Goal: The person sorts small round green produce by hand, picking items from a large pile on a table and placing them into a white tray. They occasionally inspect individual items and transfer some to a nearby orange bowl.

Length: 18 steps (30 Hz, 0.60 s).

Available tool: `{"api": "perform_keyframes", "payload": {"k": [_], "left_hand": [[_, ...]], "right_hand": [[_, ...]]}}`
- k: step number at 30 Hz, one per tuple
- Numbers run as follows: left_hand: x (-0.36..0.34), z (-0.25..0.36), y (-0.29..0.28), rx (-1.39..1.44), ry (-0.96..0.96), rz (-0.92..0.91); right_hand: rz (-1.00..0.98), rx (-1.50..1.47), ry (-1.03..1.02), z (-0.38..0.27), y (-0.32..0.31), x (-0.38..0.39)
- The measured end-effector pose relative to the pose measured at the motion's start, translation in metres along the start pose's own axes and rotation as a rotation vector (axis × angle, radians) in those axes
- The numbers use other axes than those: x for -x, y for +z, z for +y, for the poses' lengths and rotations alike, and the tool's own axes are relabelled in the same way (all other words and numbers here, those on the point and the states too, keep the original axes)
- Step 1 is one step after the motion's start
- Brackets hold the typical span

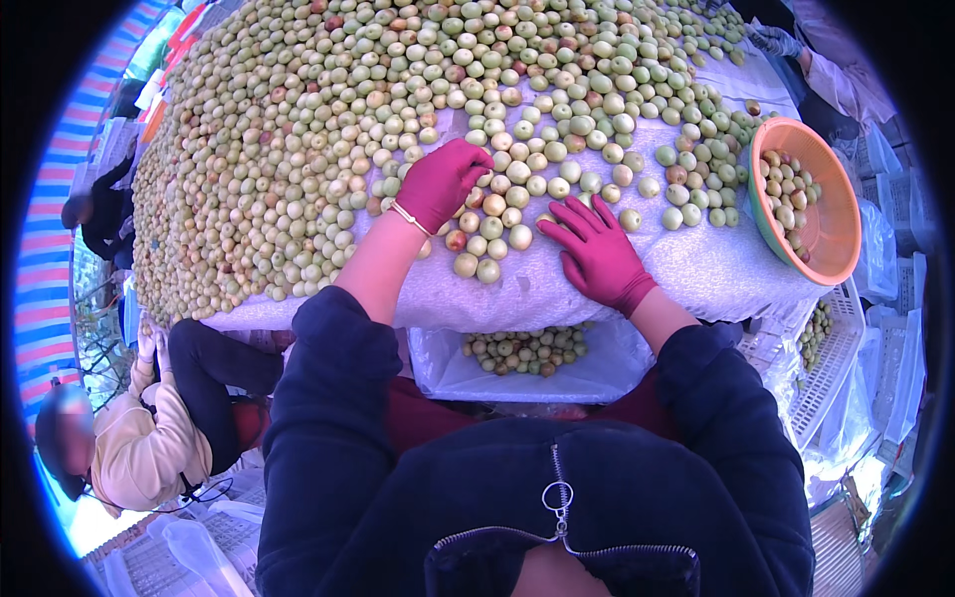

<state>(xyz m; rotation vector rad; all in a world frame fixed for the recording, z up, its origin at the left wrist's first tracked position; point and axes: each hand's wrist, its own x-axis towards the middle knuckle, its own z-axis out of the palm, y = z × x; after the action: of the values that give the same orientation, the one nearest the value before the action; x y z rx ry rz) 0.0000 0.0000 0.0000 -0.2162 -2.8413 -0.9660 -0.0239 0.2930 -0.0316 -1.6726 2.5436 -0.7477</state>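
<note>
A broad heap of small round green fruits [298, 149], jujubes by their look, some blushed red-brown, covers the cloth-topped table [448, 303]. My left hand [438, 186], in a dark pink glove, is curled closed over the near edge of the heap. What its fingers hold, if anything, is hidden. My right hand [600, 255], gloved alike, rests palm down with its fingers spread on the pale cloth. Its fingertips reach toward a few loose jujubes. Between the two hands lies a small cluster of jujubes [489, 239].
An orange basket [834, 204] with some jujubes tilts at the table's right edge. Below the near edge sits a plastic-lined crate [438, 373] of jujubes. White crates [831, 358] stand at the right. One person [149, 448] sits at the left; another's gloved hand [776, 42] is far right.
</note>
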Motion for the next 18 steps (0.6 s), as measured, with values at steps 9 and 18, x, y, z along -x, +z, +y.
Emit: {"api": "perform_keyframes", "payload": {"k": [9, 18], "left_hand": [[-0.035, 0.020, 0.033, -0.098, -0.140, -0.471], [-0.007, 0.032, 0.032, -0.153, -0.246, -0.499]], "right_hand": [[0.020, -0.052, -0.004, 0.000, 0.000, 0.001], [0.060, -0.030, -0.017, 0.001, 0.001, 0.004]]}}
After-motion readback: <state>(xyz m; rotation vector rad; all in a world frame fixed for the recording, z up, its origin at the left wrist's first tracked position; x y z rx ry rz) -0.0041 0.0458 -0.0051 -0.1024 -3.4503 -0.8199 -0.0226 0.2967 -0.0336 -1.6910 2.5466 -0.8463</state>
